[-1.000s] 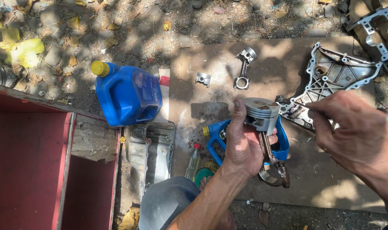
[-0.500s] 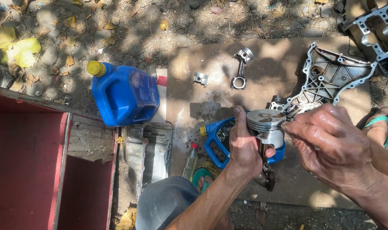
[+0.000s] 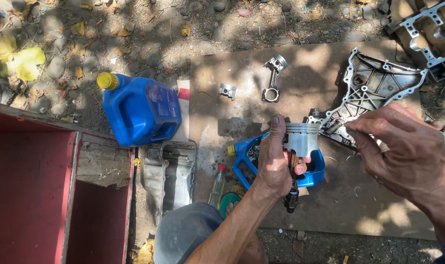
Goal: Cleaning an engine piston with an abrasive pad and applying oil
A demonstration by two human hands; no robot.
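Holding piston [image 3: 302, 138] clamped in left hand [image 3: 273, 161]; right hand [image 3: 403, 149] fingertips pinched beside it; second piston [image 3: 272, 78] lies untouched near board's [image 3: 232, 112] top edge.

Both forearms are bare, with no sleeves or gloves; grey trousers [image 3: 183, 239] cover the knee below.

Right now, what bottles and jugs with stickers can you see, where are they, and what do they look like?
Big blue jug: lying on the ground at left, boxy, yellow cap, dark label on its side.
Smaller blue jug: on the brown board behind the left hand, handled, yellow cap, dark label.
Clear bottle: beside the grey metal pan, slim, red cap.
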